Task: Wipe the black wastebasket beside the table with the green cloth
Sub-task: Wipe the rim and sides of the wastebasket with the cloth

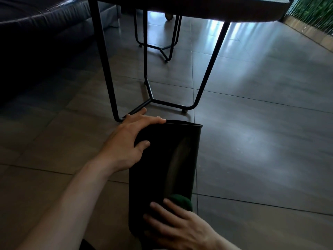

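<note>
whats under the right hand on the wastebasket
A green cloth pokes out past the right hand, pressed on the black wastebasket. The rest of the cloth is hidden under the palm.

Wastebasket (180,159): smooth black plastic, dull sheen. Cloth (182,202): soft green fabric, matt. Floor (252,141): glossy tiles. Desk legs (104,60): thin black metal.

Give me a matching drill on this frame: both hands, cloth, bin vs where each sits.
Things:
1. left hand
2. right hand
3. dark green cloth
4. black plastic wastebasket

Places:
A. tipped over on the tiled floor, rim toward the table legs
B. gripping the wall near the rim
C. bunched under fingertips
D. pressing at the near end

Pairs: 1-B, 2-D, 3-C, 4-A
</note>
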The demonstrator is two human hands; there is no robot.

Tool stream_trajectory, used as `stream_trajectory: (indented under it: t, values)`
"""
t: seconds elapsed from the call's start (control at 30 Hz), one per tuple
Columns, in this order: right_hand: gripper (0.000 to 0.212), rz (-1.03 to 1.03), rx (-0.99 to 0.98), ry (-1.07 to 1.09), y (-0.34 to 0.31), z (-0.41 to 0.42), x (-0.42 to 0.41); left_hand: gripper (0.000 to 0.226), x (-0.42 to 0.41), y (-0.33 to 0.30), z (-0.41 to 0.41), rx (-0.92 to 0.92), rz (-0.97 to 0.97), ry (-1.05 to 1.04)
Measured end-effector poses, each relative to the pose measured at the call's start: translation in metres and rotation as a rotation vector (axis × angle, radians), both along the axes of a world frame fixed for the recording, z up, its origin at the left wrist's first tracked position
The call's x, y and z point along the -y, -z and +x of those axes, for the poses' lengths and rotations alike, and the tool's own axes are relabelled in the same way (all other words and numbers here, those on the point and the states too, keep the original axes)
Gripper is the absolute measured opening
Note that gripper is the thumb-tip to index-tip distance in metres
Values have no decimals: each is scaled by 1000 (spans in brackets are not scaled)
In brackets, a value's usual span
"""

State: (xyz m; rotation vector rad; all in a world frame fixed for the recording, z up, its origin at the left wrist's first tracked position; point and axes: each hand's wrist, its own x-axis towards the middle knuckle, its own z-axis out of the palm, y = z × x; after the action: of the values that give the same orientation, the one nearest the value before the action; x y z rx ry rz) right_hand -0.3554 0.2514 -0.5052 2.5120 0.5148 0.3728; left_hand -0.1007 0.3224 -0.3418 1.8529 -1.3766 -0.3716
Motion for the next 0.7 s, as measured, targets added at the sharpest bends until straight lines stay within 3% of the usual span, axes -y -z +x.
stream_trajectory:
  t: [0.1, 0.2, 0.3, 0.43, 0.5, 0.6, 0.63, 0.7]
  values:
    - [32, 234, 61, 34, -34, 13, 21, 75, 0, -1, 1, -22, -3, 0]
    - [37, 584, 362, 255, -90, 49, 53, 75, 0, -1, 1, -21, -1, 22]
    - [44, 702, 563, 471, -121, 81, 64, 76, 1, -1, 1, -14, -6, 39]
    - [45, 563, 365, 287, -75, 64, 26, 77, 2, 0, 5, -19, -23, -9]
    - [49, 339, 164, 121, -34, 38, 1, 75, 1, 0, 4, -33, -7, -6]
    - [87, -26, -6, 64, -6, 8, -8, 76, 1, 0, 0, -40, -1, 14]
    - [84, 2, -25, 57, -12, 8, -5, 77, 1, -1, 0, -42, -1, 16]
    - [50, 194, 60, 14, -38, 17, 8, 77, 1, -1, 1, -46, -4, 7]
